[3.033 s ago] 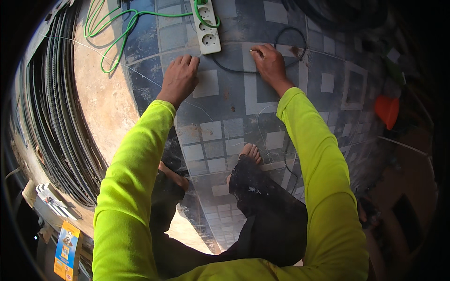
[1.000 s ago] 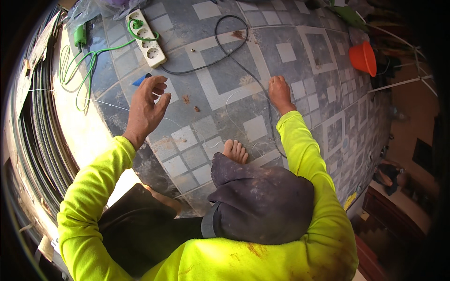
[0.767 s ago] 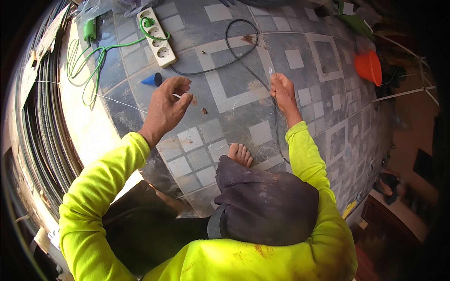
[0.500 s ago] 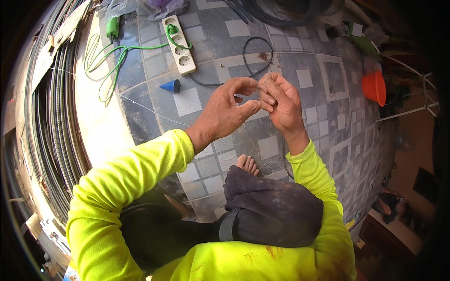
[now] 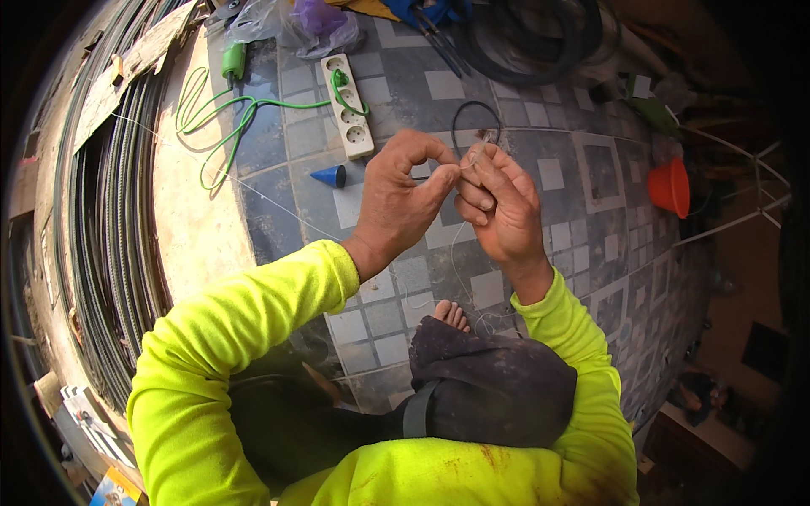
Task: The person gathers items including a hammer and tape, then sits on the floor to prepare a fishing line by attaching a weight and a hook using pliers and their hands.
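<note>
A thin pale string hangs from between my hands toward the floor by my bare foot. My left hand pinches the string, thumb and forefinger tips pressed together. Touching it, my right hand has its fingers curled and also grips the string, a small loop of which shows at the fingertips. Another stretch of pale string runs from the far left to my left wrist; whether it is the same piece I cannot tell. Beyond my left hand a blue cone lies on its side.
A white power strip with a green cord lies on the tiled floor. Long dark rods line the left side. A coiled black hose is at the back. An orange bucket and a white metal frame stand at right.
My left thumb and forefinger, apart half a second ago, have come together in a pinch. The whole view has shifted slightly, so the floor things appear lower and most farther right.
</note>
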Motion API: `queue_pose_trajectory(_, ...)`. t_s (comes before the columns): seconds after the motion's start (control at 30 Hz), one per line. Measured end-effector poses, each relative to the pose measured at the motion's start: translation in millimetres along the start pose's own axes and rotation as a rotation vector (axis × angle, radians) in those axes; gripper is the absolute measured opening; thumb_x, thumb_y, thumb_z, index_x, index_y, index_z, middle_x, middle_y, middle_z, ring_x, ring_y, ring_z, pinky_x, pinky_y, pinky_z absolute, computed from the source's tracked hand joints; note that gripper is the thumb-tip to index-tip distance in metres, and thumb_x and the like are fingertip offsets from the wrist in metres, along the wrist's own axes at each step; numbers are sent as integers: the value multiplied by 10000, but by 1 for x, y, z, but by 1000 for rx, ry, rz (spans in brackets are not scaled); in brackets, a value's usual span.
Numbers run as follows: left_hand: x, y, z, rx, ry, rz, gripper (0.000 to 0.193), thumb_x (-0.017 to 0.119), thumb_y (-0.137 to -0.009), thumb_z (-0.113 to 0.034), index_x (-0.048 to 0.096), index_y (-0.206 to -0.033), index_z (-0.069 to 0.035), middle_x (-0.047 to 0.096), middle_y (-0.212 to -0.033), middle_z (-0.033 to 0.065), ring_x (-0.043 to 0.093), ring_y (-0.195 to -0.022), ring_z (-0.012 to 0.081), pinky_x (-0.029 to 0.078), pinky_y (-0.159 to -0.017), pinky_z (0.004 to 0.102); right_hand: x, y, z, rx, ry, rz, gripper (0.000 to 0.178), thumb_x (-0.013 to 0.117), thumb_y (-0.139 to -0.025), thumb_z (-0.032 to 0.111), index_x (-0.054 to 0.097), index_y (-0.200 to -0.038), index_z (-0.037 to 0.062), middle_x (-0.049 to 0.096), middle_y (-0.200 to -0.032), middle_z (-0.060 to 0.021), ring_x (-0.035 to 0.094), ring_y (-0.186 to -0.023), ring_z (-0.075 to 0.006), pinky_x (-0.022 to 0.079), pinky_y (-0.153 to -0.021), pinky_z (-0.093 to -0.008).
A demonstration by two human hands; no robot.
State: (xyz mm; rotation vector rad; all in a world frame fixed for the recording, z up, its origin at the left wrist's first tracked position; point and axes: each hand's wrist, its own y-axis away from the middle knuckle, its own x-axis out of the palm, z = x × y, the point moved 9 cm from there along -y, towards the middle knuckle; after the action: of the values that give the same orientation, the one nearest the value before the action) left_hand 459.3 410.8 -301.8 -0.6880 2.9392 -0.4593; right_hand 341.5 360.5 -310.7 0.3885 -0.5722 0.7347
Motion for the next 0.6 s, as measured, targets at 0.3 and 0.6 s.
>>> queue_pose_trajectory(0.3, -7, 7, -10, -42, -25, 27, 105, 685, -878, -64, 631, -952, -10, 624, -904, 34, 619, -851, 109, 510, -802, 263, 13, 2, -8, -7, 34, -37, 153, 533, -1019, 176, 545, -1096, 45, 519, -831, 39, 384, -617, -4, 343, -516, -168)
queue_pose_trajectory(0.6, -38, -1, 10, -171, 105, -15, 56, 566, -897, -44, 558, -866, 2, 605, -768, 63, 606, -727, 137, 499, -684, 292, 18, -20, 0, -113, 208, -152, 156, 524, -1025, 186, 547, -1109, 57, 540, -836, 29, 418, -624, -13, 369, -524, -179)
